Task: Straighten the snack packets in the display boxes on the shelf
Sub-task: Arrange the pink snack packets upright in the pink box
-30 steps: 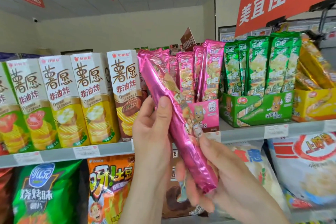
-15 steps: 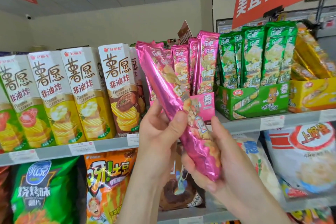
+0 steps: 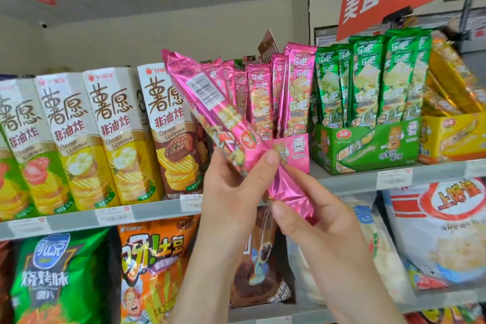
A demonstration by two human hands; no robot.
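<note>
Two hands on one long pink foil snack packet [image 3: 223,118], held out in front of the shelf, not in its box, tilted with the top end leaning left. Left hand [image 3: 231,192] wraps the lower-middle section, thumb pressed across the front. Right hand [image 3: 323,223] pinches the crimped bottom end between thumb and fingers. Pink cardboard display box [image 3: 297,152] sits just behind on the grey metal shelf [image 3: 157,212], other pink packets upright inside it. Packet looks light; foil likely slick and crinkly, contents probably brittle, so squeeze lightly. Best hold: low on the body or the flat end seal. Long thin shape likely bends if gripped by one tip only.
</note>
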